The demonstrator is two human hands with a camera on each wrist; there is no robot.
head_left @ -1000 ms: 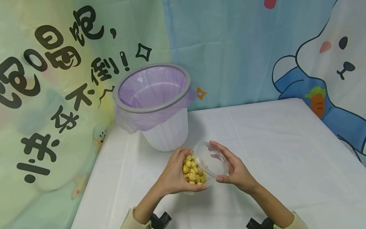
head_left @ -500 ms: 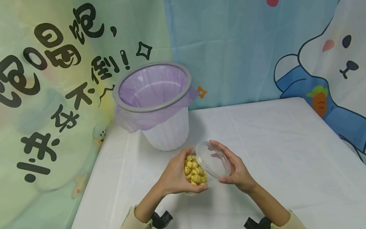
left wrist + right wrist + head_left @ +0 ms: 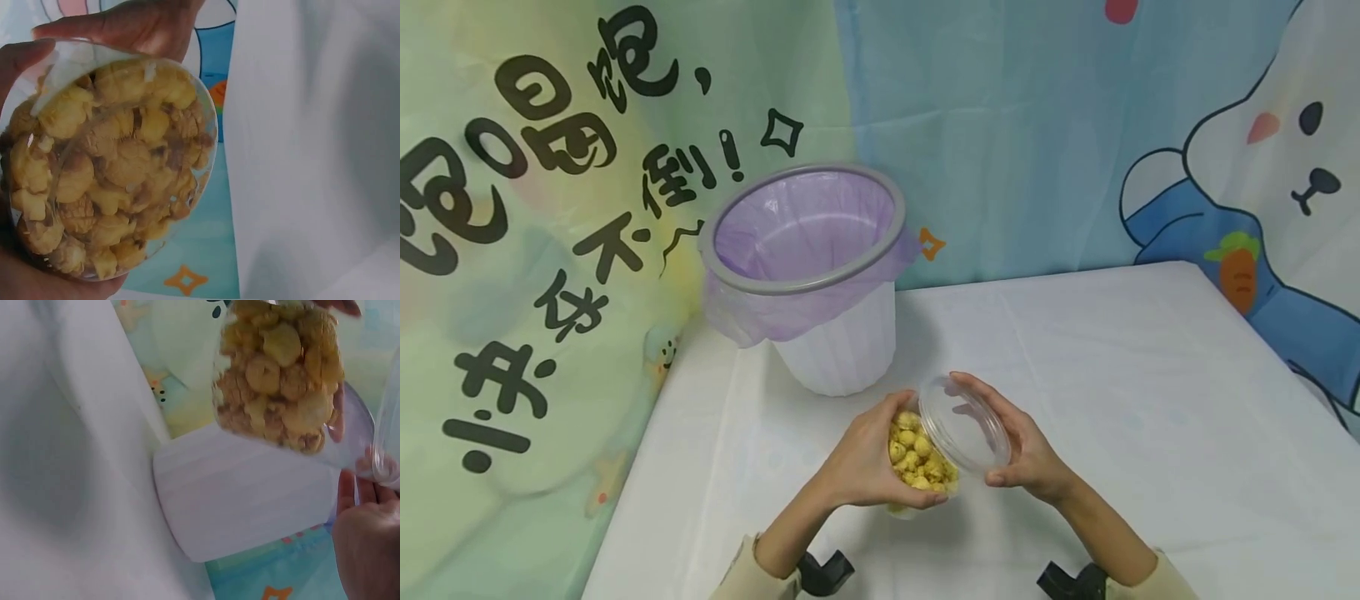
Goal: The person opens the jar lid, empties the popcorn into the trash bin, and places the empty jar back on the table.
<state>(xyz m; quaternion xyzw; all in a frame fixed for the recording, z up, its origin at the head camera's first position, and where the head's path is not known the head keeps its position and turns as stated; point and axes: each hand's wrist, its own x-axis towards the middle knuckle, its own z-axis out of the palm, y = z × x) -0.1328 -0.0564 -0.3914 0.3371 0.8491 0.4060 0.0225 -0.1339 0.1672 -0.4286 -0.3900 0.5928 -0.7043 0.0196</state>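
Observation:
My left hand (image 3: 867,458) grips a clear plastic jar (image 3: 119,169) full of yellow popcorn (image 3: 917,454), fingers and thumb around its sides. The jar is tilted, its open mouth toward the right hand. By its edge, my right hand (image 3: 1028,442) holds a round clear lid (image 3: 966,423), thumb below and fingers above. The lid stands at a slant beside the mouth and overlaps it in the head view; whether the two touch, I cannot tell. In the right wrist view the popcorn (image 3: 281,381) shows through the jar wall, and only part of the lid (image 3: 390,425) is visible.
Behind the hands stands a white bin (image 3: 842,358) with a grey rim (image 3: 805,287) and a purple liner bag (image 3: 805,233). A white cloth (image 3: 1120,400) covers the table. A printed curtain (image 3: 1000,150) hangs along the back and left.
Both hands have shifted slightly right with the jar and the lid. The lid has drawn a little farther from the jar's mouth, so more popcorn shows.

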